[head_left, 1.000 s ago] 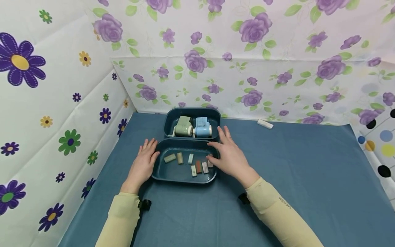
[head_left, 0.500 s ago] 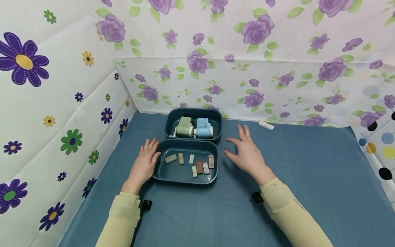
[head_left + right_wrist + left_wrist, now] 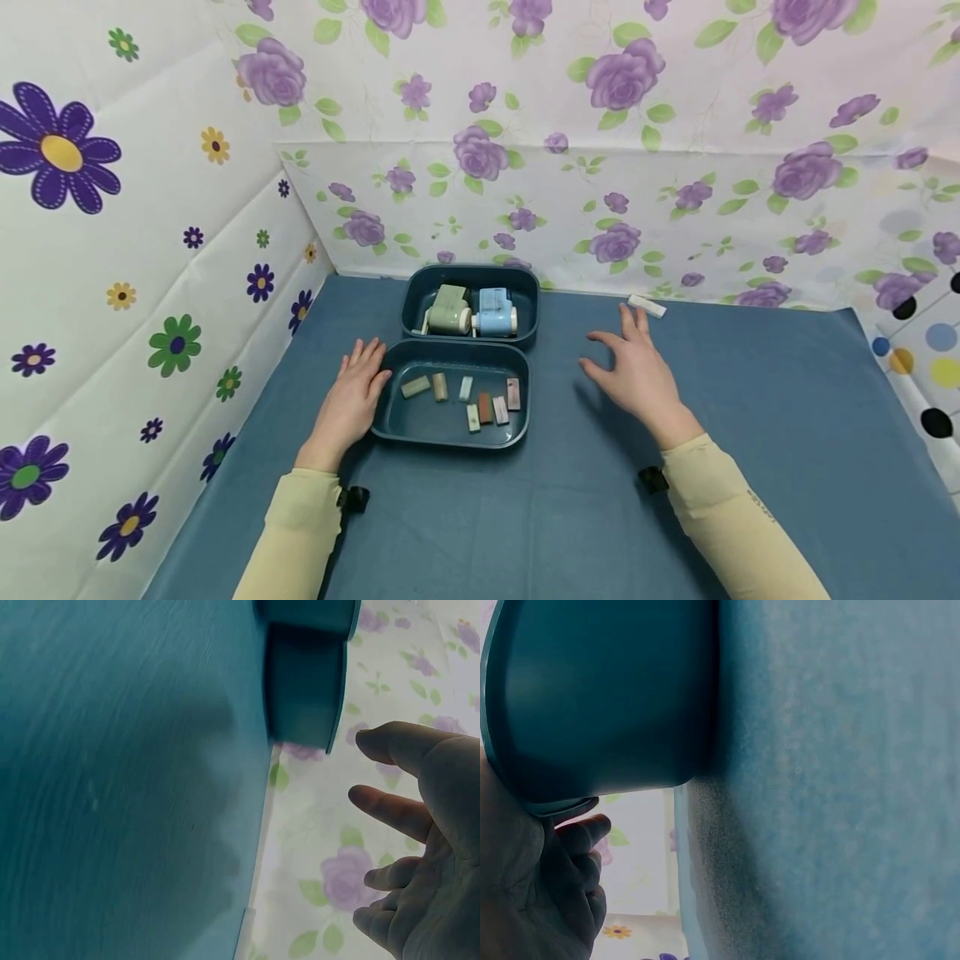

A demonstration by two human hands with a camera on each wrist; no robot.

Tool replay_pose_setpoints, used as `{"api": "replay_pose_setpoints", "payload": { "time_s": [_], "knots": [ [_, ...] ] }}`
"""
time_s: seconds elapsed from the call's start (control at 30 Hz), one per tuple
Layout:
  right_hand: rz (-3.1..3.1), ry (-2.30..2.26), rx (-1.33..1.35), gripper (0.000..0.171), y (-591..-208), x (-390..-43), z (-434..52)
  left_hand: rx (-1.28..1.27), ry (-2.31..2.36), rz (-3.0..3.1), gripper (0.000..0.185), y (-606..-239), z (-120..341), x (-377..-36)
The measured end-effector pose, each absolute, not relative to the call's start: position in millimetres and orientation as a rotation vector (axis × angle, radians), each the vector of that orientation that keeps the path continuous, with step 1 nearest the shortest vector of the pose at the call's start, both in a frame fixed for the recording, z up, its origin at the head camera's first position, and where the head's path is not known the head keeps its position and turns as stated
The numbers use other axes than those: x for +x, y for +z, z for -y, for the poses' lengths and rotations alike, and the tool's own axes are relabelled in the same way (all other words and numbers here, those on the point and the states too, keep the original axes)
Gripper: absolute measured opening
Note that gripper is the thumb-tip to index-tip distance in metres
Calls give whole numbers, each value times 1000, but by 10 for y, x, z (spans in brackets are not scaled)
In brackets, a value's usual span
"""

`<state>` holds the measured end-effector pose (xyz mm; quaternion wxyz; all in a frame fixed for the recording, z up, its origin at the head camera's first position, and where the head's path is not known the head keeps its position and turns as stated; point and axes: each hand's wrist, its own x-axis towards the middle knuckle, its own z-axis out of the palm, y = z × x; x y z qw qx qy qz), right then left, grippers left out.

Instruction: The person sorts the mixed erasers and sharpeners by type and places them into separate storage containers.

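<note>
My left hand [image 3: 349, 400] rests against the left rim of the front dark blue tray [image 3: 420, 434]; the left wrist view shows its fingers [image 3: 583, 836] at the tray's rim. In that tray lie several small blocks: a green one [image 3: 415, 386], a tan one [image 3: 440, 387], a reddish-brown one [image 3: 485, 408] and a pinkish one [image 3: 513, 394] among them. To the right of the tray, my right hand [image 3: 639, 375] hovers over the cloth with spread fingers and holds nothing. Just beyond its fingertips a white block [image 3: 647, 306] lies by the wall.
Behind the front tray stands a second dark blue tray [image 3: 528, 287], holding a green crank-handled device [image 3: 448, 309] and a light blue one [image 3: 494, 312]. A blue cloth [image 3: 480, 533] covers the table. Flower-patterned sheets [image 3: 555, 208] rise at the back and sides.
My right hand has left the right end of the front tray and moved to the right, towards the white block. My left hand stays at the tray's left rim.
</note>
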<state>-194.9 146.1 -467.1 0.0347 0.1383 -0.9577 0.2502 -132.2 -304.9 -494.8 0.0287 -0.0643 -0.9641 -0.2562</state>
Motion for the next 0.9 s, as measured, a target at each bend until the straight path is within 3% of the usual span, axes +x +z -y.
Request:
{"api": "replay_pose_setpoints", "payload": {
  "time_s": [0.57,0.9],
  "knots": [
    [3020,761,208,53,-4715,-2157,-2044,-195,-787,2987,57,-4925,3038,-1324],
    [3119,824,-3,79,-4859,-2466,-2321,-198,-779,2981,57,-4935,3050,-1328]
  ]
}}
